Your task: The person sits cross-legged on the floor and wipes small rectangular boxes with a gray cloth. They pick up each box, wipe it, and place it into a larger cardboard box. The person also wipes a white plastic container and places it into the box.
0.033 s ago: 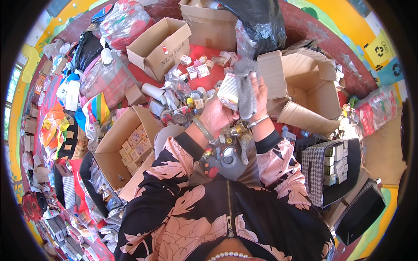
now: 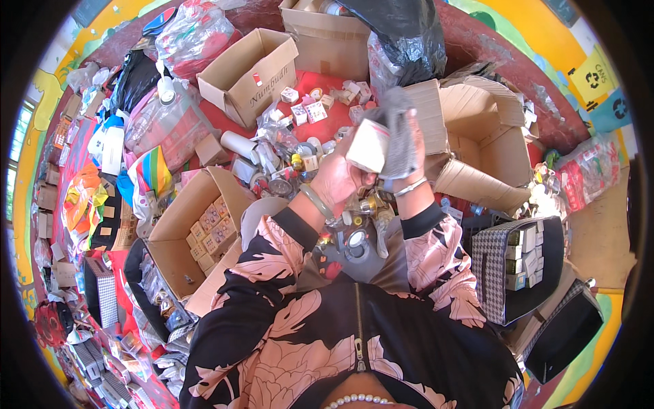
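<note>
My left hand (image 2: pixel 334 178) is closed around a small white carton (image 2: pixel 368 146), its plain pale side turned up. Against the carton's right side, my right hand (image 2: pixel 416 153) grips a grey cloth (image 2: pixel 398 142), slightly blurred by motion. Both hands are raised in front of me, above a heap of glass jars and small bottles. A yellow-capped bottle (image 2: pixel 297 162) lies just left of my left hand. More small white cartons (image 2: pixel 315 111) sit on the red cloth (image 2: pixel 329 131) beyond my hands.
An open cardboard box (image 2: pixel 490 129) stands at right, and another (image 2: pixel 204 232) at left holds several small cartons. Further boxes (image 2: pixel 248 75) and a black plastic bag (image 2: pixel 409 34) are at the far side. A checkered bin (image 2: pixel 492 273) with small cartons stands near right.
The carton has turned in my left hand, from a printed side to a plain pale one. My right hand and the cloth have shifted slightly to the right.
</note>
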`<state>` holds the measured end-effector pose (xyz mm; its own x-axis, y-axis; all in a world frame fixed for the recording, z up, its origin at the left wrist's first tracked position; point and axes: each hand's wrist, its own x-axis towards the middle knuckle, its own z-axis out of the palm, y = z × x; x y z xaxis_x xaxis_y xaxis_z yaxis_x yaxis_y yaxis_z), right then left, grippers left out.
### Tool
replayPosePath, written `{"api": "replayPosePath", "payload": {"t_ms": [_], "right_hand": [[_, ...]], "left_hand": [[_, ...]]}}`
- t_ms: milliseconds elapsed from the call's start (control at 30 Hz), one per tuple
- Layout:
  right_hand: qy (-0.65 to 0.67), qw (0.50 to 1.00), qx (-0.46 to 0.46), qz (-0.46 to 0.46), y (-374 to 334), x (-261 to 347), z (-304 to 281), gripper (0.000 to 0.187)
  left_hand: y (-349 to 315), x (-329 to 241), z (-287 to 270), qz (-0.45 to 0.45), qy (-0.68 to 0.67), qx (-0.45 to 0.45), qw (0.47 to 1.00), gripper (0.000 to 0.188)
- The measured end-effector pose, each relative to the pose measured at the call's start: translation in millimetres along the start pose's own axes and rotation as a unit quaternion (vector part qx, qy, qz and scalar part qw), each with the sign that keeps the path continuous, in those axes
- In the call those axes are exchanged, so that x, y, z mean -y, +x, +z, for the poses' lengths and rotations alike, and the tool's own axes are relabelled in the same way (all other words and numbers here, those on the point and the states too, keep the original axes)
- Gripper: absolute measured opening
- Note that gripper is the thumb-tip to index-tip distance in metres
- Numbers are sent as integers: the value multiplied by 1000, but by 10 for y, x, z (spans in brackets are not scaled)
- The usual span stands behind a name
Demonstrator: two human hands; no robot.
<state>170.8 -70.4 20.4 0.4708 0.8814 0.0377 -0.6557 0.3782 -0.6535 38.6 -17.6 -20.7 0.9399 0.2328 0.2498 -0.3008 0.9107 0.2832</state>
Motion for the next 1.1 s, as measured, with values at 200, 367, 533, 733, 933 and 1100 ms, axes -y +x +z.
{"api": "replayPosePath", "payload": {"t_ms": [200,367,533,733,933,1100], "right_hand": [[37,998,-39,27,124,292,-185,60],[-159,977,138,-36,-35,311,-116,55],[-194,980,36,9,-170,198,82,42],[-198,971,-108,81,-84,130,-105,33],[-94,990,-72,81,309,47,-751,47],[-143,976,-52,157,100,62,-625,50]], "left_hand": [[69,-43,243,214,175,-145,950,44],[63,-81,201,237,383,-159,879,64],[69,-2,79,236,545,-191,781,70],[19,-6,-54,204,624,-236,717,64],[-539,-366,568,320,421,-251,811,61],[-1904,-959,1047,462,421,-337,704,46]]}}
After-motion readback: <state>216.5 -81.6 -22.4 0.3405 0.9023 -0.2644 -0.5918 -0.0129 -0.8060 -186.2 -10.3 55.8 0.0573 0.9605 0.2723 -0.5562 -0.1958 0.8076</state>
